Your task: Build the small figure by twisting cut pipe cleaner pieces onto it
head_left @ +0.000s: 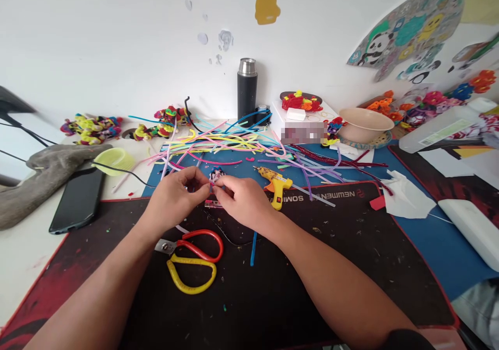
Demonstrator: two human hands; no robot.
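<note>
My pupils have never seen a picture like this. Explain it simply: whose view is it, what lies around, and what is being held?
There is no machine, just a person's bare left hand and right hand. One camera, worn on the head, looks forward and down. Scissors lie on the dark mat, with a glue gun at its far edge. Beyond are colourful craft stems and a flask. Both hands pinch a small pinkish piece, mostly hidden.

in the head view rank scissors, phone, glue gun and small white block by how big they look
1. Scissors (partly hidden) and phone: too alike to rank
2. Glue gun
3. Small white block
</note>
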